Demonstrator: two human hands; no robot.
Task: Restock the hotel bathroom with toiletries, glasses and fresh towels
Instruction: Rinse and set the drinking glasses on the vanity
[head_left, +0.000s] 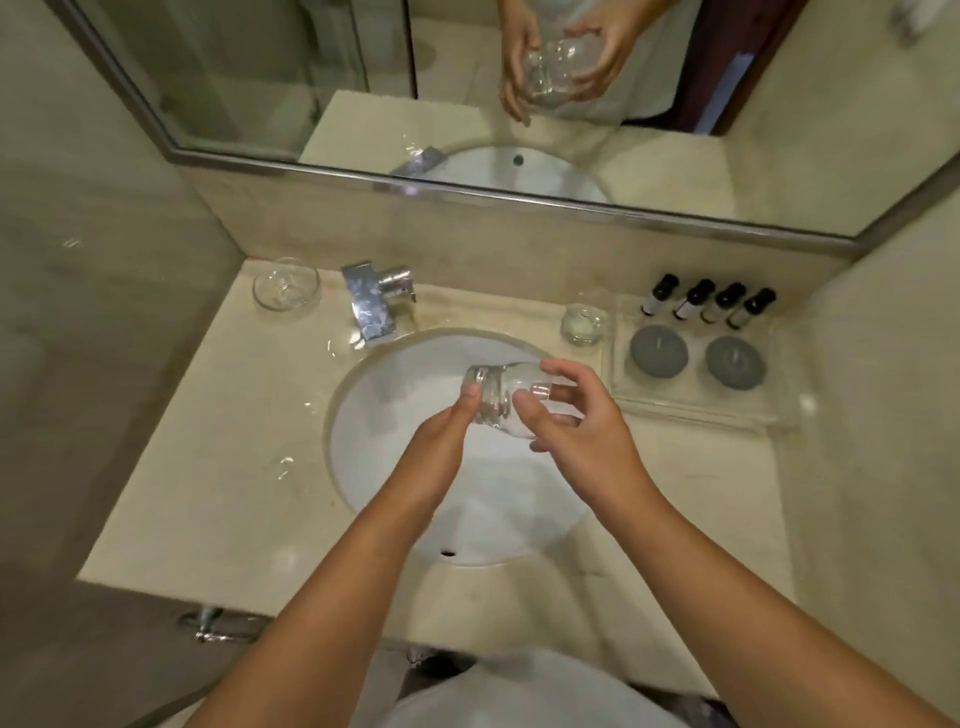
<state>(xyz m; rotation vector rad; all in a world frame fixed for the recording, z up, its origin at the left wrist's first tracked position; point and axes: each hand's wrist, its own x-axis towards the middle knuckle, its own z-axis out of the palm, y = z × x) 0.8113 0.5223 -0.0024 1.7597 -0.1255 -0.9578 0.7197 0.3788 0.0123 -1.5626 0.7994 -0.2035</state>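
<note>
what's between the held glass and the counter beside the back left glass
The faucet stands roughly on that line, between the glass held over the sink and the corner glass; nothing else visible does.

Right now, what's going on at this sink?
A person holds a clear glass tipped on its side over the sink basin, the left hand at one end and the right hand curled round the other. Four small dark-capped bottles and two grey round items sit in the clear tray on the right.
</note>
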